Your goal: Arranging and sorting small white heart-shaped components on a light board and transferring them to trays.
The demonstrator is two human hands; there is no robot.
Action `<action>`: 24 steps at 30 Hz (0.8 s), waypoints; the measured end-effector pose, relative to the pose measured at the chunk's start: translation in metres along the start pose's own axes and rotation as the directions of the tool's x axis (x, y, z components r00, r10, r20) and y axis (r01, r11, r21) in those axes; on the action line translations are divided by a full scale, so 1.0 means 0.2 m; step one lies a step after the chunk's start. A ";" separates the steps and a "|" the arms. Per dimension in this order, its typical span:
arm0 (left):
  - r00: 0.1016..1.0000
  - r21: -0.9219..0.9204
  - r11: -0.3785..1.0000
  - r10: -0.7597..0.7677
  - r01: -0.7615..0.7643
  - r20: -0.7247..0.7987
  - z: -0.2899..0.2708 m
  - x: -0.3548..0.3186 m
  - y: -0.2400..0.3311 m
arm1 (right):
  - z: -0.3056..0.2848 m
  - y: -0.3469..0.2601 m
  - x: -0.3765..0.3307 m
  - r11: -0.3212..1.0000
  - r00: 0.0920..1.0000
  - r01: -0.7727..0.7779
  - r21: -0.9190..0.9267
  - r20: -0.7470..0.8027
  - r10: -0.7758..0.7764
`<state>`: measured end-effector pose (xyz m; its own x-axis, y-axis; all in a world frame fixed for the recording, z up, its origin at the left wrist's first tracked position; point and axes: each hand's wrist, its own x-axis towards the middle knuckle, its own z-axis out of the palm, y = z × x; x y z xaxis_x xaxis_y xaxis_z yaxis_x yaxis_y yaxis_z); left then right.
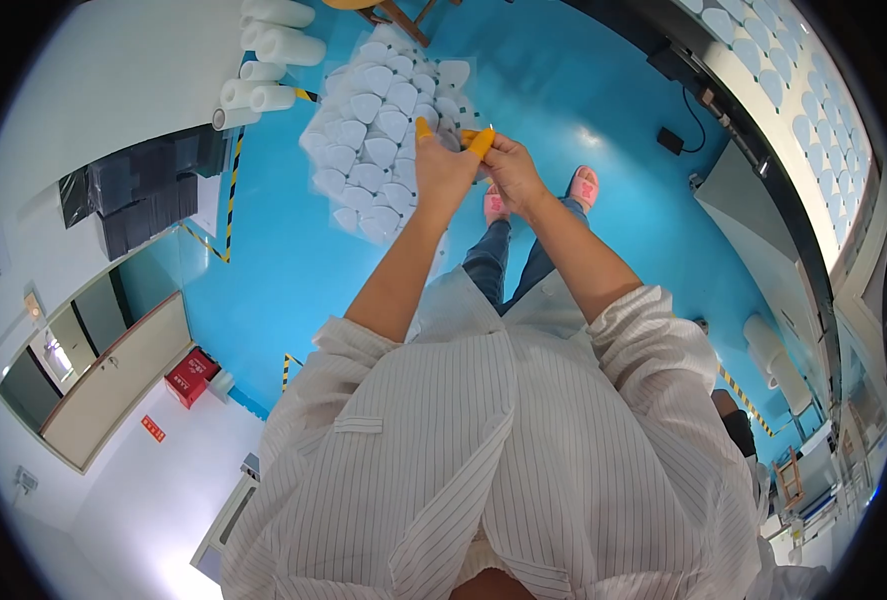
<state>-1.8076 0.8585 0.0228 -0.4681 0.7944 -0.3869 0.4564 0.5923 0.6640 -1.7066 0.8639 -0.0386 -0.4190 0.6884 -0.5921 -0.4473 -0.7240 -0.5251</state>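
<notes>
My left hand (445, 172) and my right hand (515, 178) meet in front of me, with yellow finger covers on several fingertips. The left thumb reaches across to the pinched right fingertips. Whatever lies between them is too small and hidden to make out. Just beyond and to the left, a broad layer of clear sheets (358, 150) bears many pale, rounded-triangle pieces with small dark green tabs. Its right edge runs behind my left hand, and I cannot tell whether that hand grips it.
White rolls (288, 46) are stacked at the upper left, near dark stacked material (153, 200). A wooden stool (393, 15) stands at the far edge. To the right, a long machine (813, 110) carries more pale pieces. A red box (192, 377) sits by the door (118, 385).
</notes>
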 end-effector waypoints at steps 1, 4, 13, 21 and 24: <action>1.000 0.000 1.000 -0.001 0.001 -0.002 0.01 0.00 0.03 | 0.00 0.00 -0.01 1.000 1.000 -0.006 -0.024 -0.002 0.006; 0.997 0.026 0.999 0.027 -0.025 -0.071 0.02 0.03 0.07 | 0.00 0.01 -0.02 1.000 0.999 0.005 -0.031 0.051 -0.004; 0.949 0.305 0.911 0.310 -0.279 -0.057 -0.29 0.14 -0.08 | 0.03 0.03 -0.02 0.991 0.997 -0.050 -0.121 -0.068 0.042; 0.940 0.253 0.927 0.317 -0.277 -0.129 -0.95 -0.06 -0.03 | -0.14 0.11 0.24 0.914 0.959 -0.254 -0.316 -0.202 0.197; 0.934 0.285 0.931 0.292 -0.228 -0.205 -1.24 -0.11 -0.07 | -0.06 0.10 0.27 0.877 0.987 -0.147 -0.457 -0.120 0.103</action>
<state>-1.9913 0.7986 0.1809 -0.4596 0.8874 -0.0364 0.7475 0.4086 0.5237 -1.7285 0.8849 -0.0885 -0.3652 0.5995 -0.7122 0.0309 -0.7568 -0.6529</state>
